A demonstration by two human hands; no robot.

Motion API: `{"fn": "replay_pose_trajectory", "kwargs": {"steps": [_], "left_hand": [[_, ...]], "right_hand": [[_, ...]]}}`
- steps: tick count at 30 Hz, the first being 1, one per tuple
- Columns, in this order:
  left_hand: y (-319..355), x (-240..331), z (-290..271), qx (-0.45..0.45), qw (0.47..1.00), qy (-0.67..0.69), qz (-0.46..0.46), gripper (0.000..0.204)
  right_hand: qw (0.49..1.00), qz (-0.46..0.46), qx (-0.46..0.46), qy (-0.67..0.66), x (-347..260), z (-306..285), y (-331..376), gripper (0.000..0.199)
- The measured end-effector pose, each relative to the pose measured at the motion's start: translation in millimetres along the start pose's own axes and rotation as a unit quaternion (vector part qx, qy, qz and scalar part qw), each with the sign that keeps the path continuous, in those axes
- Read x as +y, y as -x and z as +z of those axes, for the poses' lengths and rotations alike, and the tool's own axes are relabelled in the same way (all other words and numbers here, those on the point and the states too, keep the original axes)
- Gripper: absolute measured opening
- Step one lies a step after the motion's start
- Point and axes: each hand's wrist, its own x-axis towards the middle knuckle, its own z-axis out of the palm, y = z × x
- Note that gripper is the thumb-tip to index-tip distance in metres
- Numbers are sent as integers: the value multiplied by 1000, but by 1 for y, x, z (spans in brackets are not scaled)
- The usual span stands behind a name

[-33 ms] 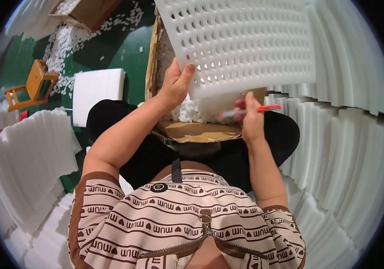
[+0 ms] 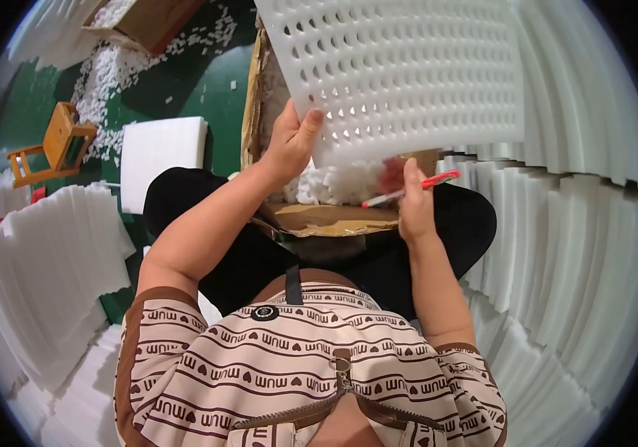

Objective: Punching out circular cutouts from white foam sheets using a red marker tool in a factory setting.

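Note:
My left hand grips the near left corner of a white foam sheet, its thumb on top. Rows of holes run across the sheet, some showing a curved sliver of foam inside. In my right hand a red pen lies across the fingers, its pale tip pointing left. Some of that hand's fingers are blurred under the sheet's near edge. Beneath the sheet, between my knees, stands an open cardboard box holding small white foam pieces. The sheet hides most of the box's inside.
Stacks of white foam sheets rise at the right and left. A small wooden stool and a white foam block are on the green floor. Foam bits lie spilled by another cardboard box at the far left.
My right hand has shifted slightly left and down with the pen, which looks sharper now. The sheet and my left hand have hardly moved.

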Motion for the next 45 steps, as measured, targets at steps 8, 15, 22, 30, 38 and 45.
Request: {"fn": "replay_pose_trajectory", "kwargs": {"steps": [8,15,22,30,38,45], "left_hand": [[11,14,-6,-33,994,100,-12,41],[13,26,3,-68,869,465,-151,44],[30,63,21,-101,858,461,-200,46],[17,5,-11,-104,809,542,-203,40],[6,22,-19,-87,865,472,-143,29],[-2,-40,-39,-141,798,541,-227,36]], "right_hand": [[934,-81,-24,-348,-8,27,-2,37],[926,-48,3,-374,-14,66,8,34],[956,-121,34,-266,-23,60,21,36],[958,-234,30,-161,-5,49,39,33],[955,-243,123,-118,3,39,41,19],[950,-286,126,-19,14,40,35,23]]}}
